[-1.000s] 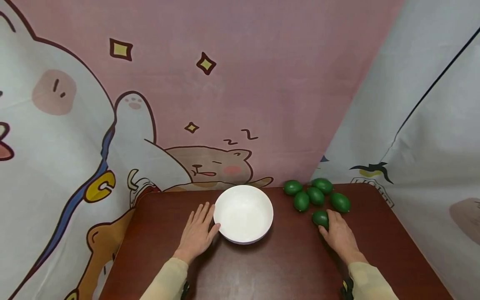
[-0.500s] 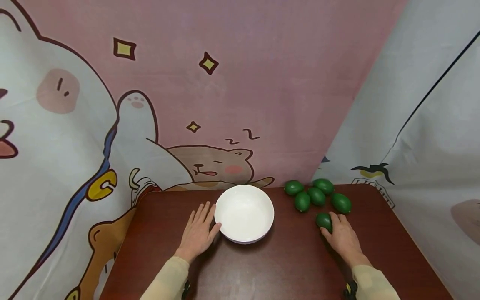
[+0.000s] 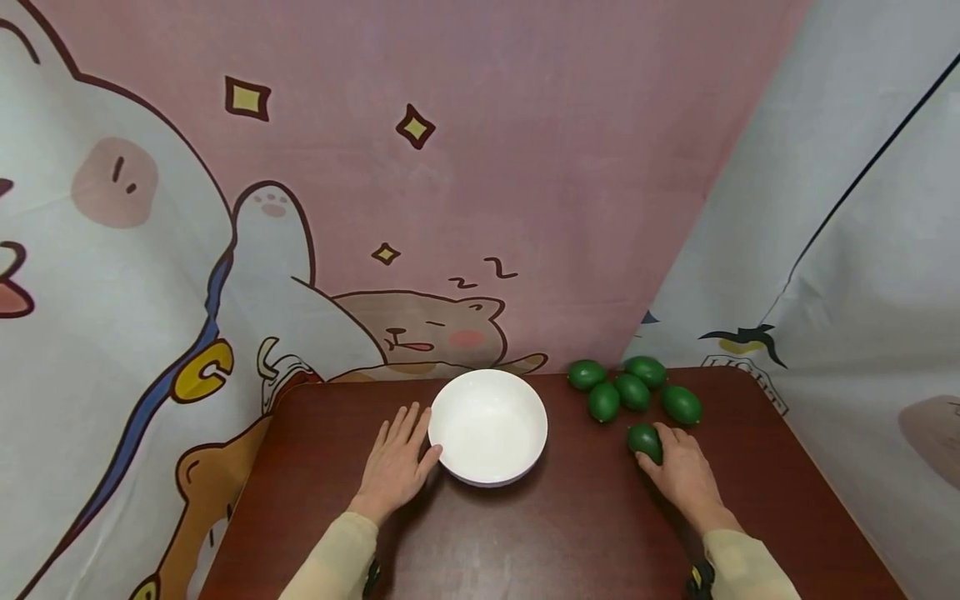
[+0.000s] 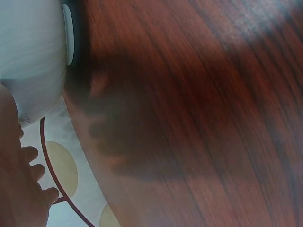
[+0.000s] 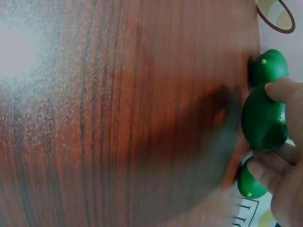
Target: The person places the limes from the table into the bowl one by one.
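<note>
A round white bowl [image 3: 488, 427] stands on the brown wooden table [image 3: 517, 542]. At its left side lies my left hand [image 3: 396, 467], fingers straight, with fingertips and thumb right at the rim. In the left wrist view the bowl's outer wall [image 4: 33, 52] fills the upper left corner, beside the hand [image 4: 21, 175]. My right hand [image 3: 682, 475] grips a green lime [image 3: 645, 443] on the right of the table. The right wrist view shows the thumb and fingers of that hand [image 5: 289, 142] round the lime [image 5: 264, 118].
Behind the right hand, several more limes [image 3: 632, 392] lie grouped near the table's back edge. A printed cloth [image 3: 570, 183] with cartoon animals hangs directly behind the table and along its right side.
The right hand and its lime have shifted only slightly. The left hand, the bowl and the other limes keep their places.
</note>
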Motion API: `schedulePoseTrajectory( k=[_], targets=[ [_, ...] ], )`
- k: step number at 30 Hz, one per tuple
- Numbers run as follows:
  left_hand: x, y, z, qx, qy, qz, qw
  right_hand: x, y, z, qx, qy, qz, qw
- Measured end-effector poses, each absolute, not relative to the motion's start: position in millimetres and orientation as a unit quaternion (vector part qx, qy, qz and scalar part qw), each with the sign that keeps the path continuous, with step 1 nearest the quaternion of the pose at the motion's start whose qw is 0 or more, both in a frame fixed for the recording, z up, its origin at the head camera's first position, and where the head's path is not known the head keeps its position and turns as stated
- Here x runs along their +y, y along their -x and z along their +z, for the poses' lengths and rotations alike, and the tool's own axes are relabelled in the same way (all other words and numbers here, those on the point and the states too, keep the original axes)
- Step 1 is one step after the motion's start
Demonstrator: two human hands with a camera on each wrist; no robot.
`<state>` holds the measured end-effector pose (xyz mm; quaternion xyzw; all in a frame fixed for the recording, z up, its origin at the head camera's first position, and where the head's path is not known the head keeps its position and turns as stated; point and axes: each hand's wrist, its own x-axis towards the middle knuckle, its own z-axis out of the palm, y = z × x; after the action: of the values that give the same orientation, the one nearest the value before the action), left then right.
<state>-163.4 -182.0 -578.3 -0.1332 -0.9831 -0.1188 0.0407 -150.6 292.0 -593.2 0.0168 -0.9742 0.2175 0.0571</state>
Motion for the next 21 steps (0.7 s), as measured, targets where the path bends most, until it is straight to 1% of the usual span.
schedulePoseTrajectory(
  k=[8,15,21],
  targets=[
    [-181.5,162.2,-576.0,-0.982,0.136,-0.124,0.044,286.3,150.8,-587.6,-0.971,-0.016,0.23,0.068],
    [-181.9,162.0,-577.1,-0.981,0.139,-0.125,0.049,281.3,149.5,-583.0,-0.969,-0.009,0.243,0.052],
    [-183.0,161.8,-579.5,-0.978,0.141,-0.14,0.056,277.9,149.2,-578.8,-0.967,-0.008,0.248,0.051]
  ],
)
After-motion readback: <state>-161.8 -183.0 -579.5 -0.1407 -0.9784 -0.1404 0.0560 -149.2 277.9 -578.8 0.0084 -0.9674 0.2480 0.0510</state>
